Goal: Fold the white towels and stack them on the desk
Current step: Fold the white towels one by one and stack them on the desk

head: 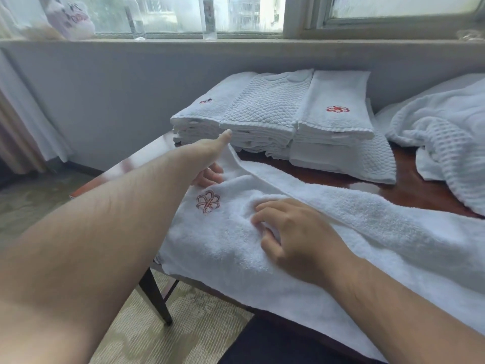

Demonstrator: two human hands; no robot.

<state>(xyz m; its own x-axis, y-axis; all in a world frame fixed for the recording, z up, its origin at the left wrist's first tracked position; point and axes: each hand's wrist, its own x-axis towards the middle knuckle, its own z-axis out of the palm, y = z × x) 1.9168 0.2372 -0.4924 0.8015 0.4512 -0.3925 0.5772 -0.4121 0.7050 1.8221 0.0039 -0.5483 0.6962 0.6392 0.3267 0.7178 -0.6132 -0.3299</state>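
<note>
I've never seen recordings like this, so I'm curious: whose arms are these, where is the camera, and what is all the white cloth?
No machine here: a person wears a wide-angle camera on the head, so the one picture looks forward and down at their own bare arms. A white towel with a red embroidered flower lies spread on the dark wooden desk. The left hand pinches its far edge, lifted slightly; the right hand grips its middle, fingers curled into the cloth. Behind stand stacks of folded towels; to the right lies a loose heap of unfolded white cloth.
</note>
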